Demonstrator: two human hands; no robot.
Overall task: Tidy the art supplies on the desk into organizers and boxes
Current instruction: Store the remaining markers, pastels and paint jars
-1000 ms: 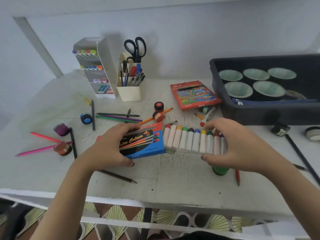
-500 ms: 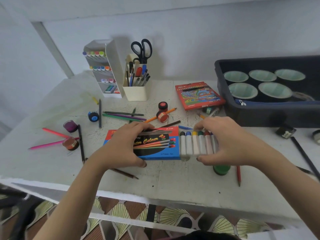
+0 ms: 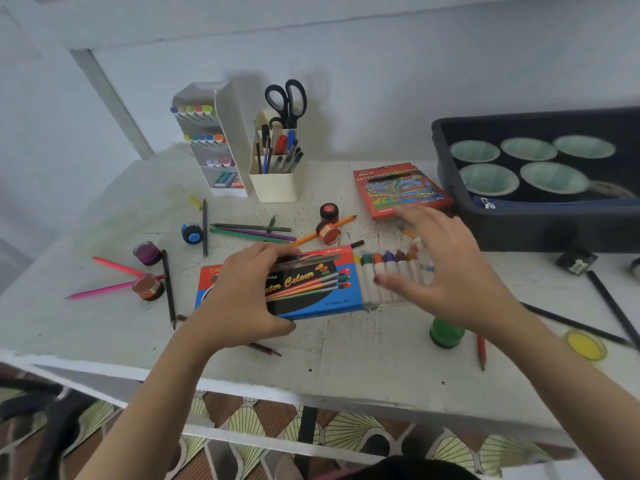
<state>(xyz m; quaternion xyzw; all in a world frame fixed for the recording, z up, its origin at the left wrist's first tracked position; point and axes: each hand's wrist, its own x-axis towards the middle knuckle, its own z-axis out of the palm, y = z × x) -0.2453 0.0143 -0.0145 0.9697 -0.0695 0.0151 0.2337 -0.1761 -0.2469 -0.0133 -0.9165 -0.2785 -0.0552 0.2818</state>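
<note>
Cluttered white desk (image 3: 363, 348). Near centre, the water colour box (image 3: 311, 289) is gripped by the left hand (image 3: 242, 299). Its tube tray (image 3: 367, 271) is stuck out the right end, under the loosely spread right hand (image 3: 453, 275). Pencils (image 3: 252, 233) and paint pots (image 3: 329, 232) are left scattered, so it looks barely started.

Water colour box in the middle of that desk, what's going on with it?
A person seems to be packing it up. Their left hand grips the blue and red water colour box, and a row of paint tubes sticks partway out of its right end. The right hand is open above those tubes, blurred, so contact is unclear. Coloured pencils and small paint pots lie loose around on the desk.
</note>
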